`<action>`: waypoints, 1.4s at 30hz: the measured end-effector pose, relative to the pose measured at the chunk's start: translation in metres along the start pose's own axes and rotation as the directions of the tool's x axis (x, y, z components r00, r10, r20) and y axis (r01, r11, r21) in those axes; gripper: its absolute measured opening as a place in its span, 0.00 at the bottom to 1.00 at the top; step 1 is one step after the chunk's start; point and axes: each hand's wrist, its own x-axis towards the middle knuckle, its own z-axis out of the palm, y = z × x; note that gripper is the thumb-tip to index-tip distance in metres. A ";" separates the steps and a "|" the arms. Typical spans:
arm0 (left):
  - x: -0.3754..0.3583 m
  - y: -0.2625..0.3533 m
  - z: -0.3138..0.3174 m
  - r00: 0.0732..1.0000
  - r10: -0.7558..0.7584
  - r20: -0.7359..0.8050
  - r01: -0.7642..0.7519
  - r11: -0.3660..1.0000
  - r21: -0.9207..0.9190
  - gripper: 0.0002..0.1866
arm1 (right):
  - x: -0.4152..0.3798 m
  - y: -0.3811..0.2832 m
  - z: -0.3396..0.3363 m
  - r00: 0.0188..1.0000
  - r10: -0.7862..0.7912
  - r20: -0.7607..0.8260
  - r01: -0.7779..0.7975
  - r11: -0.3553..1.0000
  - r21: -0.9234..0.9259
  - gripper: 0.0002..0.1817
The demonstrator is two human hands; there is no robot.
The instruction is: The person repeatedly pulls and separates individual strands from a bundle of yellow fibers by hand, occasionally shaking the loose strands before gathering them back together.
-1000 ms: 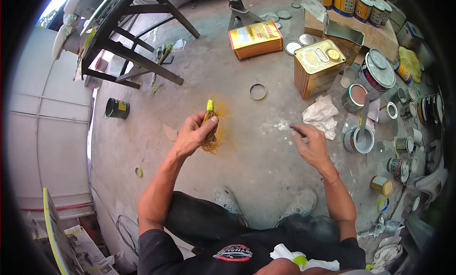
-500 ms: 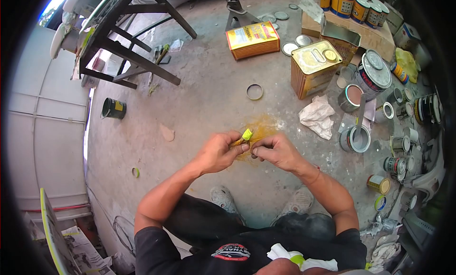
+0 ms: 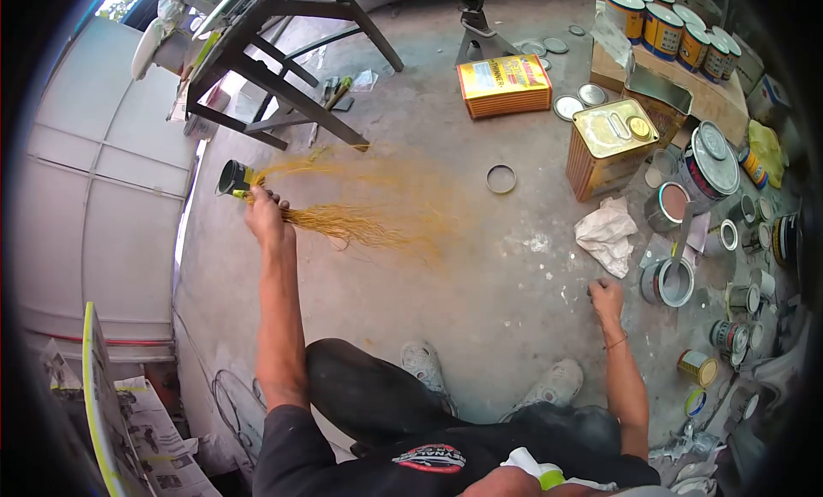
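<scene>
Reaching out to the left, my left hand is closed around a bundle of yellow straw-like strands, bound at one end with yellow-green tape. The strands fan out to the right, blurred at their tips; a second, thinner trail of strands shows above my hand. Just beyond the taped end is a small black can, lying tilted on the floor and partly covered by the bundle. Over on the right, my right hand is curled into a fist above the floor; whatever it may hold is hidden. A crumpled white cloth lies near it.
Paint cans and an open grey can with a stirring stick crowd the right side. A square metal tin and a thinner tin stand and lie farther back. A dark metal stand is at upper left, a ring-shaped lid mid-floor.
My hands have moved apart from together in the middle. The left swung far left with the strand bundle, which now trails rightward; the right moved right and lower. The view has shifted slightly.
</scene>
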 end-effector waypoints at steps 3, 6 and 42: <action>-0.022 0.012 0.003 0.944 -0.102 0.314 0.060 0.988 0.142 0.11 | 0.006 0.008 -0.010 0.985 0.026 -0.171 -0.026 1.000 0.001 0.16; -0.082 0.009 0.038 0.702 -0.292 0.650 0.041 0.927 0.372 0.12 | 0.000 -0.097 -0.028 0.983 -0.179 -0.040 0.183 0.957 0.227 0.13; -0.087 0.008 0.070 0.928 0.069 0.367 -0.068 0.998 -0.016 0.11 | -0.054 -0.184 0.010 0.891 -0.181 0.417 -0.189 0.687 0.702 0.12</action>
